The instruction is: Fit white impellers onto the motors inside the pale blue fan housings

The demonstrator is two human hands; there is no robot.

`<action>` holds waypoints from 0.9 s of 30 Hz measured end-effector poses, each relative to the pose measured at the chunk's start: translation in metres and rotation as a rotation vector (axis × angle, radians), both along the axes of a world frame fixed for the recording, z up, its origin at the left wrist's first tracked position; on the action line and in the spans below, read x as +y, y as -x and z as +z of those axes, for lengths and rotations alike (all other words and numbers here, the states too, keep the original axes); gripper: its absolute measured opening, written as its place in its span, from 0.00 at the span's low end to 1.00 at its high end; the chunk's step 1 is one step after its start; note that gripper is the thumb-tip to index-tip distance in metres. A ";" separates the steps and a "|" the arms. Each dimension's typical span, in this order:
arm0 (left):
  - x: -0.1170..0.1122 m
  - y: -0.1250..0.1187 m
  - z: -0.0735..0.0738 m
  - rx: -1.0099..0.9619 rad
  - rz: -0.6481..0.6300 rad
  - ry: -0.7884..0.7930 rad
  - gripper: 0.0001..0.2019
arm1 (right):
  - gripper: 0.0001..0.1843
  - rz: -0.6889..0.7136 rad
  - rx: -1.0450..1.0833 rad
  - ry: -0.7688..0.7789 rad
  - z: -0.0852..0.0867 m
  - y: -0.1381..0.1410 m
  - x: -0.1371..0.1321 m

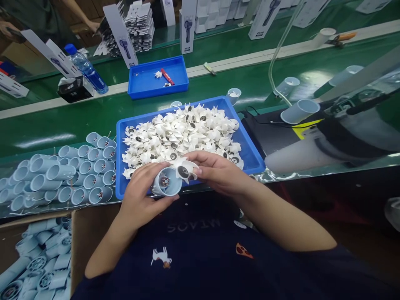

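My left hand point(140, 196) is wrapped round a pale blue plastic tube point(165, 183), its open end facing me with a small motor inside. My right hand point(215, 168) pinches a white fan impeller point(185, 170) right at the tube's mouth. Both hands hover over the near edge of a large blue tray point(250, 154) heaped with several white impellers point(181, 135).
Stacked pale blue tubes point(62, 175) lie left of the tray, more in a cardboard box point(37, 258) below. On the green belt sit a smaller blue tray point(156, 79), a water bottle point(87, 68) and white product boxes point(120, 33). Another person's arm point(81, 16) is at far left. Loose tubes point(300, 110) lie right.
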State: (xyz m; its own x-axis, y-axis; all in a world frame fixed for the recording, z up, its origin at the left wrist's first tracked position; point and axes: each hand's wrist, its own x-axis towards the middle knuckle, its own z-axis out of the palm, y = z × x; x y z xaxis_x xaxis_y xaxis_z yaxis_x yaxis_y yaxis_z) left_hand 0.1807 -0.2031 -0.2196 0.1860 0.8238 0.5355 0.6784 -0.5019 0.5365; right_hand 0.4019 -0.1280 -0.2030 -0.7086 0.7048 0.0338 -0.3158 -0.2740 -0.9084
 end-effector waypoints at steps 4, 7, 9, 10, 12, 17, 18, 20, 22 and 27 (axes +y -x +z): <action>0.001 0.000 0.001 0.012 -0.002 -0.008 0.28 | 0.19 0.003 -0.030 -0.065 0.000 -0.001 0.000; 0.002 -0.001 0.000 0.060 0.002 -0.032 0.28 | 0.14 -0.060 -0.162 -0.353 0.006 0.000 -0.006; 0.003 -0.003 -0.001 0.095 0.002 -0.055 0.27 | 0.10 -0.154 -0.349 -0.743 0.013 0.002 -0.011; 0.004 -0.004 -0.002 0.106 0.001 -0.070 0.26 | 0.09 -0.200 -0.454 -0.939 0.017 0.003 -0.014; 0.005 -0.005 -0.003 0.116 -0.001 -0.104 0.24 | 0.09 -0.261 -0.619 -1.214 0.023 0.007 -0.018; 0.006 -0.006 -0.007 0.077 0.008 -0.183 0.26 | 0.11 -0.240 -0.643 -1.226 0.027 0.012 -0.017; 0.005 -0.007 -0.007 0.069 0.009 -0.197 0.26 | 0.11 -0.237 -0.624 -1.203 0.025 0.013 -0.016; 0.005 -0.008 -0.008 0.055 0.008 -0.223 0.27 | 0.10 -0.243 -0.599 -1.184 0.023 0.014 -0.015; 0.004 -0.008 -0.008 0.043 0.007 -0.236 0.27 | 0.10 -0.242 -0.591 -1.176 0.022 0.015 -0.014; 0.007 -0.005 -0.008 0.034 0.001 -0.217 0.28 | 0.04 -0.239 -0.633 -1.195 0.029 0.012 -0.015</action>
State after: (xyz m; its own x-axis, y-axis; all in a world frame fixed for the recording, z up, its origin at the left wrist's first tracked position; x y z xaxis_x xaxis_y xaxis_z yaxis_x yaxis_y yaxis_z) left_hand 0.1856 -0.1961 -0.2275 0.2062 0.6899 0.6940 0.6952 -0.6024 0.3922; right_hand 0.3896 -0.1433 -0.1743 -0.6969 0.5813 0.4200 0.3085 0.7716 -0.5563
